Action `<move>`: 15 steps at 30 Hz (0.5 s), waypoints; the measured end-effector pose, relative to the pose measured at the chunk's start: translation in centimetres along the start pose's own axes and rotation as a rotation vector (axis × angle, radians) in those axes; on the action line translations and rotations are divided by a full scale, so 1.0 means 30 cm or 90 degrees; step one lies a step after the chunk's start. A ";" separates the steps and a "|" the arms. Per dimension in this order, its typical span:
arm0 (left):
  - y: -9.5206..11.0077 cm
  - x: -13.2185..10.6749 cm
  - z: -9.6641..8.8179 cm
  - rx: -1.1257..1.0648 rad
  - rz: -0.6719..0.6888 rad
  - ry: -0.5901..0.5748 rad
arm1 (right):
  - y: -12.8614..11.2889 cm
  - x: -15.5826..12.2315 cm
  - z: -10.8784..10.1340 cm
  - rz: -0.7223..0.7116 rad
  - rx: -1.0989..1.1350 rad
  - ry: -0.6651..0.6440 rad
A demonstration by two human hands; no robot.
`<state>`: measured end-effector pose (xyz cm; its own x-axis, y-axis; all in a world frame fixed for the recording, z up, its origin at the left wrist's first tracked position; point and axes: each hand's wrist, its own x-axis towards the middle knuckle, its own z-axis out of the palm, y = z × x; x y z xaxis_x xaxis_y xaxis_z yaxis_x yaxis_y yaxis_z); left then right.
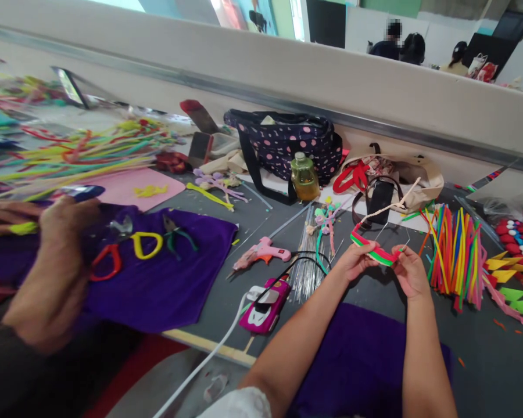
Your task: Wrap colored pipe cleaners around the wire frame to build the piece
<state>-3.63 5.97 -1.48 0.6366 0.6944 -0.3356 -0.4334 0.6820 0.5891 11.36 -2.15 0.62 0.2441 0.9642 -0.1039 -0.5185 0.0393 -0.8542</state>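
Both hands hold a craft piece [380, 254], a band of red, white and green fuzzy strips that look like pipe cleaners, joined to a thin bent wire frame. My left hand [356, 261] pinches the band's left part. At its right end, the fingertips of my right hand [410, 271] are closed on the red part. A pale twisted stem [387, 208] rises behind the band. Beneath my forearms lies a purple cloth [353, 354]. Close to my right hand is a bundle of coloured pipe cleaners [455, 255].
Left of my arms lie a pink glue gun [264, 252], a magenta power strip [265, 307] and clear glue sticks [307, 273]. A co-worker's arm [54, 273] is beside scissors [147, 245] and pliers [174, 235]. A bottle [304, 177] and bags [270, 145] stand behind.
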 end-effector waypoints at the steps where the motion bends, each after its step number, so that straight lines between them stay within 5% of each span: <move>1: 0.000 0.000 0.000 -0.002 0.003 0.000 | -0.001 -0.002 0.002 0.003 -0.004 -0.002; 15: -0.003 -0.001 -0.007 0.002 -0.006 -0.054 | 0.013 -0.008 0.072 -0.054 -0.023 -0.022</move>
<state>-3.74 5.95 -1.67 0.6926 0.6659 -0.2772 -0.4249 0.6872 0.5892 9.33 -1.82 1.40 0.2570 0.9663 -0.0136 -0.4673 0.1119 -0.8770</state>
